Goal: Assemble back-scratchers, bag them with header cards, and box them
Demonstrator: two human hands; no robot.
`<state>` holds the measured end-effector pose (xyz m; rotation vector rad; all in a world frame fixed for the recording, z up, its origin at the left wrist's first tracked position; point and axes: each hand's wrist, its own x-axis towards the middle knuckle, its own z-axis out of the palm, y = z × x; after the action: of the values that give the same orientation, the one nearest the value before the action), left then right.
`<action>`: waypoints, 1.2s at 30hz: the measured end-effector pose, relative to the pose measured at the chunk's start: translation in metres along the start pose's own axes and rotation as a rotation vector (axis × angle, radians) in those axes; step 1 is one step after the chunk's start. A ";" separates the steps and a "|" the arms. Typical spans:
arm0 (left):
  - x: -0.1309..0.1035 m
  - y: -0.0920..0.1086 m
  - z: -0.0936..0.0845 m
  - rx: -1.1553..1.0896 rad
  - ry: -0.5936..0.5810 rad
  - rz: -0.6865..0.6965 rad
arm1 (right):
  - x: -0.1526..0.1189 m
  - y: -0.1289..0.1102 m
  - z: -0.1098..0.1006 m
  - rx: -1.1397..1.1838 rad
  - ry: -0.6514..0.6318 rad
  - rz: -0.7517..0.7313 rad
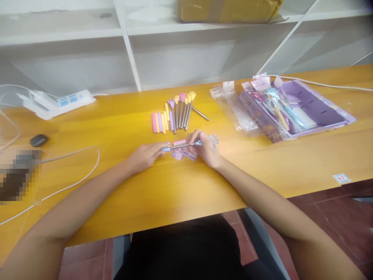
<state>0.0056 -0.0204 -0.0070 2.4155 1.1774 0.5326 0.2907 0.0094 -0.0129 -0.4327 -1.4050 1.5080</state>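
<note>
Between my two hands lies a back scratcher (182,146) with a metal rod, a blue grip and a blue hand-shaped head. My left hand (147,156) is closed on its blue grip end. My right hand (205,149) is closed around the other end, near the blue head. Small purple printed cards (190,154) and a pink grip (179,142) lie beneath on the table. Beyond my hands, several metal rods (182,114) with yellow, pink and purple hand-shaped heads lie side by side. Left of these is a row of coloured grips (160,121).
At the right, a purple box (323,112) holds bagged back scratchers, with clear plastic bags (236,105) against it. A white power strip (68,104), a black mouse (39,140) and a white cable (87,175) occupy the left. Shelving holds a cardboard box (230,9).
</note>
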 end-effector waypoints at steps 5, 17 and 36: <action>-0.001 -0.001 0.002 -0.004 0.039 0.054 | -0.001 -0.004 0.006 -0.004 -0.016 -0.005; -0.003 -0.006 0.008 0.017 0.098 0.133 | -0.004 0.001 0.012 0.017 -0.065 -0.024; -0.002 -0.006 0.011 0.001 0.093 0.132 | -0.002 0.005 0.022 -0.040 -0.107 -0.017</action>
<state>0.0061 -0.0212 -0.0199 2.5054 1.0597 0.6916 0.2719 -0.0033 -0.0123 -0.3681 -1.5209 1.5104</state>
